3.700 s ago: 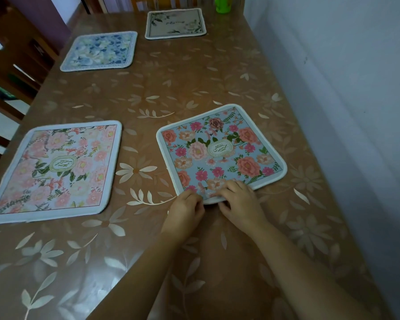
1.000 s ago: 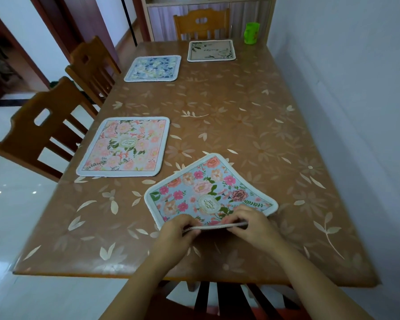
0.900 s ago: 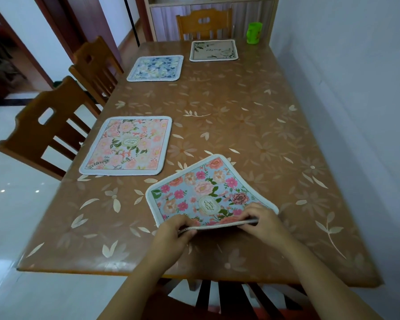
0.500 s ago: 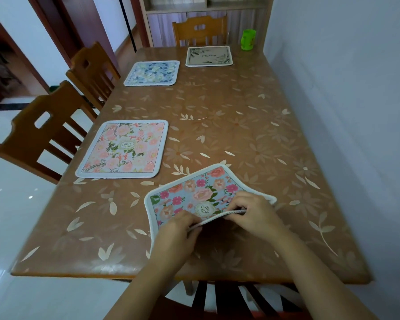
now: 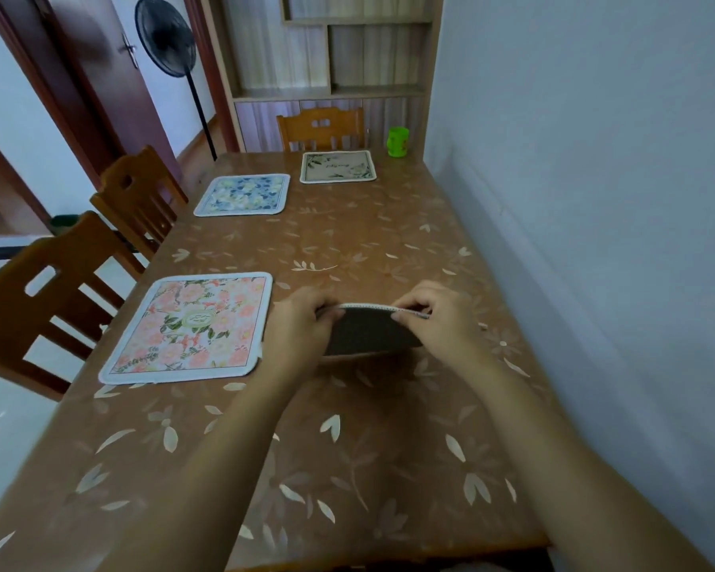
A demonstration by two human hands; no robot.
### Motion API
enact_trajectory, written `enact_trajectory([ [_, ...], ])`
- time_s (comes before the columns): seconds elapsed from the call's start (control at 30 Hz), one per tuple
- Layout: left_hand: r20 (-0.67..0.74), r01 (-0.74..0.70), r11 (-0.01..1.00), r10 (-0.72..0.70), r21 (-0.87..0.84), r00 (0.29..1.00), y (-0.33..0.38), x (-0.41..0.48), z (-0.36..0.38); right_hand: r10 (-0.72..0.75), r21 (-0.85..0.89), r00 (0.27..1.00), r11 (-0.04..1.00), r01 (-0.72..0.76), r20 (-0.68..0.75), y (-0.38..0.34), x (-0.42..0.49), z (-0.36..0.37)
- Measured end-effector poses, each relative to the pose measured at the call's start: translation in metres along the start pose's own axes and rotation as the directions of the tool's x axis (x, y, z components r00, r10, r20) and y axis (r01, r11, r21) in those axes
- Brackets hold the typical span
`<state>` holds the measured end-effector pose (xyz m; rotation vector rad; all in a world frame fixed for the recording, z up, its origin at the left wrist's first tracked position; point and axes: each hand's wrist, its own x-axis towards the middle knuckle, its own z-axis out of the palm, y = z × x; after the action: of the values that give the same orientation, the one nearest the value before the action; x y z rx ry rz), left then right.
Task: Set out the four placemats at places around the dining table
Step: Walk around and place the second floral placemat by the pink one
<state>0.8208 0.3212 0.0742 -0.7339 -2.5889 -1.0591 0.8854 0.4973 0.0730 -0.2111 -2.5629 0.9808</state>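
My left hand point(image 5: 302, 324) and my right hand point(image 5: 434, 319) both pinch the near edge of one placemat point(image 5: 368, 332), lifted off the table so that only its dark grey underside faces me. Its flowered face is hidden. A pink floral placemat point(image 5: 195, 326) lies flat at the left near place. A blue floral placemat point(image 5: 242, 194) lies further along the left side. A beige placemat point(image 5: 338, 166) lies at the far end. All rest on the brown leaf-patterned table point(image 5: 347, 447).
Two wooden chairs point(image 5: 46, 291) point(image 5: 137, 196) stand along the table's left side and one chair point(image 5: 323, 128) at the far end. A green cup point(image 5: 398, 142) sits at the far right corner. A wall point(image 5: 595, 200) runs along the right edge. A fan point(image 5: 166, 37) stands behind.
The blue-pink floral mat lay flat with both hands at its near edge; both hands have raised that edge until the mat stands up and shows its dark back. The view has tilted upward.
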Motion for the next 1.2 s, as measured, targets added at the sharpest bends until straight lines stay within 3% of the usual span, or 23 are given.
enact_trajectory([
  [0.17, -0.154, -0.133, 0.990, 0.126, -0.036, 0.980, 0.017, 0.042, -0.002, -0.123, -0.061, 0.958, 0.992, 0.111, -0.258, -0.010, 0.034, -0.015],
  [0.27, -0.157, -0.232, 0.973, 0.231, 0.013, 0.960, 0.014, 0.039, 0.002, -0.150, -0.014, 0.949, 0.988, 0.152, -0.276, -0.002, 0.031, -0.013],
  [0.37, -0.058, -0.187, 0.982, 0.187, 0.015, 0.981, -0.010, 0.011, 0.021, -0.125, 0.040, 0.979, 0.990, 0.133, -0.163, 0.019, 0.012, 0.005],
  [0.47, 0.171, -0.030, 1.000, 0.030, -0.003, 0.985, -0.042, -0.033, 0.047, -0.028, -0.038, 0.995, 0.999, 0.031, 0.092, 0.046, -0.017, 0.036],
  [0.53, 0.315, 0.057, 0.998, -0.064, 0.030, 0.947, -0.064, -0.066, 0.064, 0.039, -0.104, 0.967, 0.994, -0.013, 0.252, 0.063, -0.043, 0.061],
  [0.67, 0.542, 0.022, 0.993, -0.084, 0.119, 0.836, -0.095, -0.127, 0.088, 0.079, -0.172, 0.876, 0.985, 0.004, 0.475, 0.090, -0.101, 0.102],
  [0.9, 0.610, -0.101, 0.980, -0.023, 0.168, 0.792, -0.109, -0.151, 0.101, 0.099, -0.166, 0.856, 0.986, -0.016, 0.507, 0.106, -0.136, 0.125],
  [1.2, 0.643, -0.186, 0.943, -0.039, 0.278, 0.765, -0.111, -0.161, 0.107, 0.134, -0.262, 0.832, 0.965, 0.014, 0.538, 0.131, -0.149, 0.101],
])
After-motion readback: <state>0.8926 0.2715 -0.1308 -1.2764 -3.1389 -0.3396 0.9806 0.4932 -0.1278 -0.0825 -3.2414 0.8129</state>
